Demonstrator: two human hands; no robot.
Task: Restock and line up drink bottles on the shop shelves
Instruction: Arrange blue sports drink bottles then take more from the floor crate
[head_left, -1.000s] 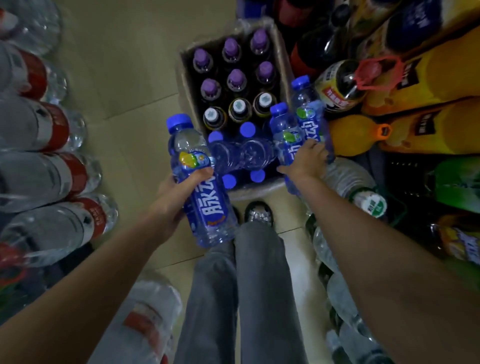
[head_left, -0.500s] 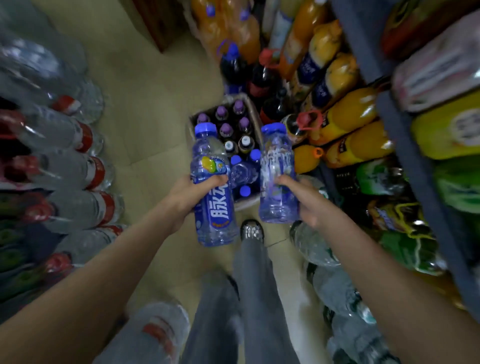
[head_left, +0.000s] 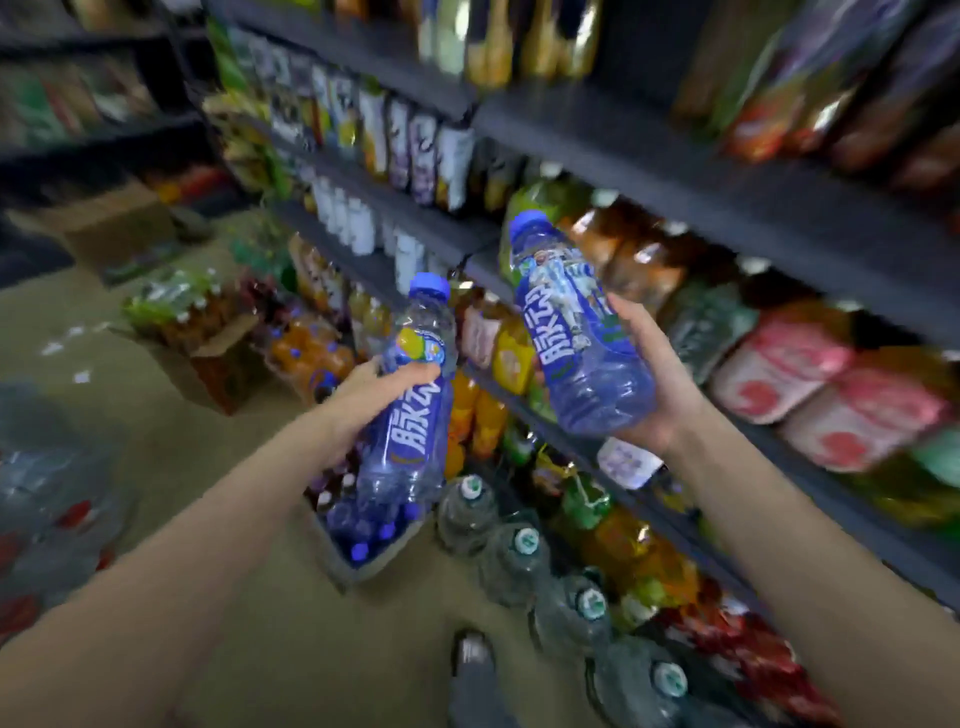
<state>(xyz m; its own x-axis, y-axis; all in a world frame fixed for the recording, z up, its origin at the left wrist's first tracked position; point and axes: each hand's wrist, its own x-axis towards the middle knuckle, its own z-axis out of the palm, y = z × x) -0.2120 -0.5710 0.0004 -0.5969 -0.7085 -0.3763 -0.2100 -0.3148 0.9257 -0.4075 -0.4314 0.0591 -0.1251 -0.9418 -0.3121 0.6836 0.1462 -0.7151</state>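
Both held bottles (head_left: 410, 415) are clear glossy plastic with shiny blue labels; the box (head_left: 358, 564) below is matt cardboard.

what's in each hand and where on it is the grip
Left hand grips a blue-capped bottle around its middle, on the label. Right hand holds a second bottle around its lower half, near the base.

The left hand (head_left: 358, 400) grips one blue-capped bottle (head_left: 410, 410) upright; the right hand (head_left: 649, 384) holds another bottle (head_left: 571, 338) tilted, in front of stocked shelves (head_left: 675, 197).
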